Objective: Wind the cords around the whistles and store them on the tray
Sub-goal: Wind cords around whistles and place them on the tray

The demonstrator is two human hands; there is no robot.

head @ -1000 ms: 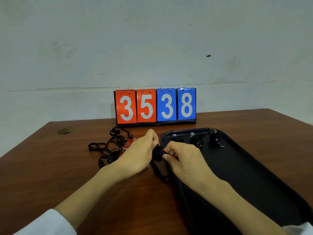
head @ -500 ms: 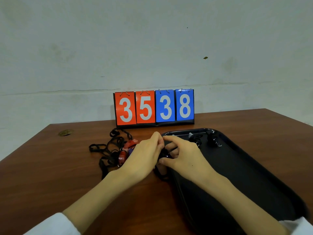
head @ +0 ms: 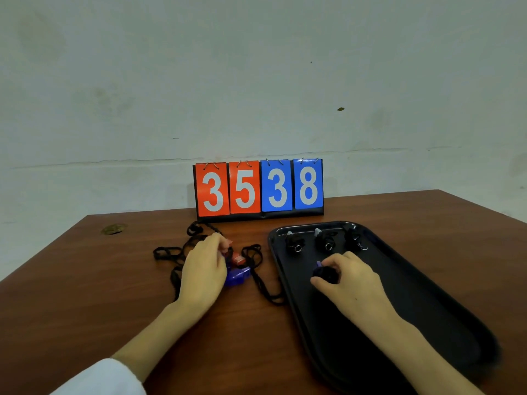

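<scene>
Head view: the right hand [head: 350,283] had its fingers [head: 332,262] clamped round a wound whistle [head: 325,273] on the tray [head: 427,295], with three more wound whistles [head: 325,241] at its 12 o'clock. The left hand [head: 204,269] curled over loose cords [head: 168,253], seemingly pinching one; one blue whistle [head: 238,276] lay at its 3 o'clock and one red whistle [head: 237,258] at 1 o'clock, on the tabletop [head: 85,280].

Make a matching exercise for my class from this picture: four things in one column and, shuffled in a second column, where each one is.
Things
1. blue whistle
2. row of three wound whistles
3. scoreboard
4. wound whistle in the right hand

Places
A. at the back of the table, by the wall
B. gripped over the tray, nearer than the row
C. on the table next to the left hand
D. along the tray's far end

Pairs: 1-C, 2-D, 3-A, 4-B
</scene>
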